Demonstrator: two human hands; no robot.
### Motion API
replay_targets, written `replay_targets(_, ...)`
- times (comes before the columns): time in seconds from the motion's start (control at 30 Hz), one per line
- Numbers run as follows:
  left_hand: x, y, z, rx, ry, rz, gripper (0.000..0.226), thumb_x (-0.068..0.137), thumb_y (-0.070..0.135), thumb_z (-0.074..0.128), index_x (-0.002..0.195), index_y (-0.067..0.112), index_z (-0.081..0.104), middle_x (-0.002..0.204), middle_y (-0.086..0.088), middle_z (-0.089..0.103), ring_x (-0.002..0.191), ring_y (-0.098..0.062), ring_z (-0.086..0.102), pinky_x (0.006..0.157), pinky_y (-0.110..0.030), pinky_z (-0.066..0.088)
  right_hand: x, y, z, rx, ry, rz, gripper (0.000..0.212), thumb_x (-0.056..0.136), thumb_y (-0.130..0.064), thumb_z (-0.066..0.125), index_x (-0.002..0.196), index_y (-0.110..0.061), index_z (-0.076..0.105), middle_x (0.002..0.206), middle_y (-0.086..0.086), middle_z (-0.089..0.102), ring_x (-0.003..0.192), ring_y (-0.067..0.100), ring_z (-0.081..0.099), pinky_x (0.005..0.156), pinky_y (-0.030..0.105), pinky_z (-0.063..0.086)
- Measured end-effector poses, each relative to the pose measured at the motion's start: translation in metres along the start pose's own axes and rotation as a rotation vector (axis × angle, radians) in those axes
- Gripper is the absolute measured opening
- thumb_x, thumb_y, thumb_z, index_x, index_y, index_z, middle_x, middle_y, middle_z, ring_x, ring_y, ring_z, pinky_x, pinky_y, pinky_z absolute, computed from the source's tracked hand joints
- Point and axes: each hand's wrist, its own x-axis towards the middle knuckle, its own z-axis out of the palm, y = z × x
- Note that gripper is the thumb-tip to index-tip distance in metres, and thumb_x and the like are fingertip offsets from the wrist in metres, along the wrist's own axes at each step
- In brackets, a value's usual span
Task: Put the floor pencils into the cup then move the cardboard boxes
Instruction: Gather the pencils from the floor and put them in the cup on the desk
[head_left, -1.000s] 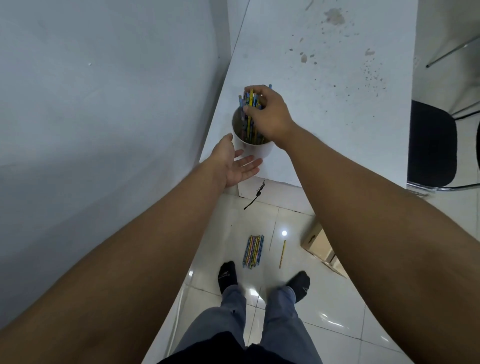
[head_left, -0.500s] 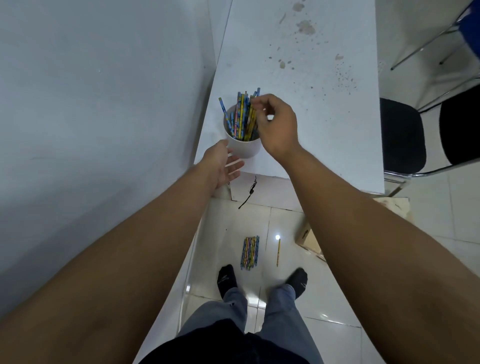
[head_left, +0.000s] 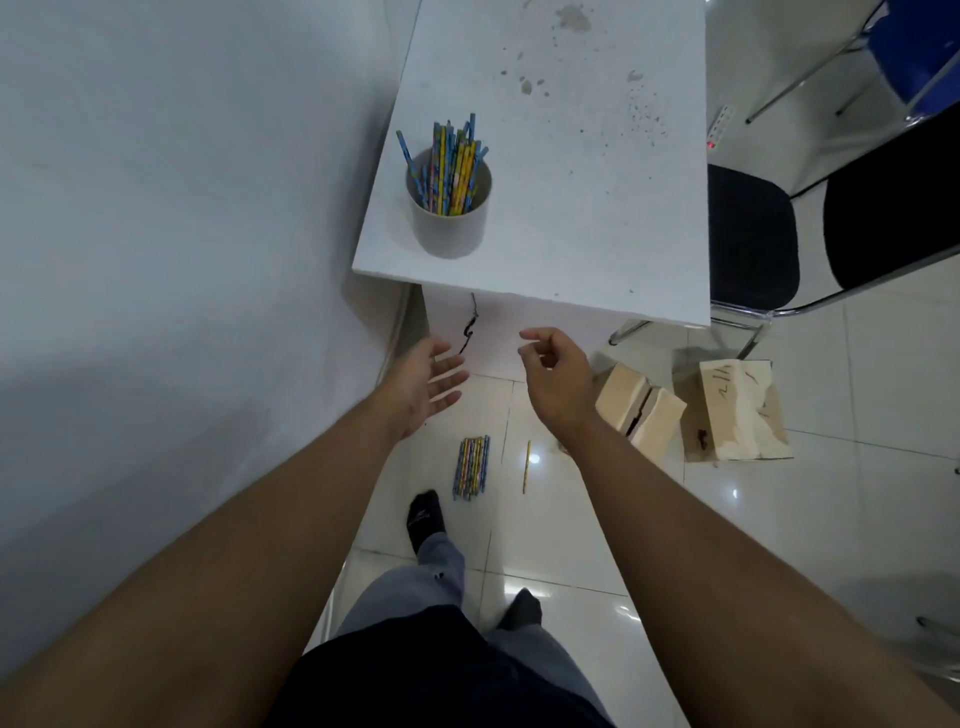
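Note:
A white cup (head_left: 451, 224) full of colourful pencils stands on the near left corner of the white table (head_left: 571, 182). On the floor tiles lies a bundle of pencils (head_left: 471, 466), and a single yellow pencil (head_left: 527, 466) lies just right of it. Two cardboard boxes (head_left: 641, 404) (head_left: 735, 411) sit on the floor under the table's right corner. My left hand (head_left: 423, 382) hangs below the table edge, palm up, fingers spread, empty. My right hand (head_left: 556, 376) is beside it, fingers loosely curled, holding nothing.
A white wall (head_left: 182, 234) runs along the left. Black-seated chairs (head_left: 750, 241) with chrome legs stand right of the table, and a blue chair (head_left: 919, 62) is at the far right. A black cord (head_left: 469, 327) dangles under the table. My socked feet (head_left: 426, 519) stand near the pencils.
My right hand let go of the pencils in the cup and both hands pulled back off the table toward me. The view shifted right, revealing the boxes.

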Motion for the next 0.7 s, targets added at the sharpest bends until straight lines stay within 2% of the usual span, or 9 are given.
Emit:
replay_targets(0.1,-0.017,-0.052,-0.002,-0.039,0.026,-0.036,0.032,0.104,0.042,0.057,0.122,0.018,0.066,0.121,-0.004,0.074,0.109,-0.024,0.072,0.098,-0.043,0.057,-0.03,0.03,-0.018,0.018,-0.044,0.052,0.017,0.103,-0.026,0.063,0.116,-0.03,0.072,0.093,-0.005,0.071,0.066,-0.001,0.06,0.06,0.015,0.05)
replay_targets(0.17,-0.026,-0.087,-0.005,-0.053,0.041,-0.068,0.033,0.104,0.043,0.057,0.123,0.018,0.066,0.121,-0.003,0.074,0.109,-0.023,0.072,0.093,-0.042,0.057,-0.048,0.046,-0.029,0.002,-0.044,0.092,0.016,0.102,-0.029,0.063,0.115,-0.035,0.071,0.093,-0.008,0.072,0.065,0.0,0.06,0.061,0.017,0.05)
replay_targets(0.37,-0.045,-0.159,-0.005,-0.042,0.072,-0.093,0.034,0.1,0.045,0.064,0.123,0.02,0.067,0.12,-0.001,0.074,0.111,-0.022,0.071,0.085,-0.037,0.058,-0.093,0.094,-0.059,0.028,-0.033,0.135,0.017,0.101,-0.022,0.064,0.115,-0.03,0.071,0.091,-0.007,0.069,0.063,-0.003,0.057,0.057,0.01,0.046)
replay_targets(0.5,-0.051,-0.192,-0.002,0.004,0.077,-0.093,0.029,0.1,0.043,0.065,0.121,0.023,0.068,0.113,0.001,0.077,0.107,-0.021,0.073,0.088,-0.038,0.06,-0.111,0.126,-0.065,0.033,-0.032,0.191,0.017,0.102,-0.021,0.064,0.117,-0.027,0.07,0.094,-0.004,0.067,0.068,-0.004,0.059,0.053,0.009,0.046)
replay_targets(0.7,-0.016,-0.221,-0.013,0.082,0.105,-0.115,0.022,0.101,0.043,0.064,0.114,0.025,0.069,0.112,0.002,0.076,0.106,-0.021,0.073,0.093,-0.039,0.059,-0.116,0.182,-0.037,0.026,0.002,0.248,0.016,0.102,-0.024,0.064,0.112,-0.036,0.068,0.092,-0.008,0.07,0.064,-0.001,0.06,0.053,0.011,0.046)
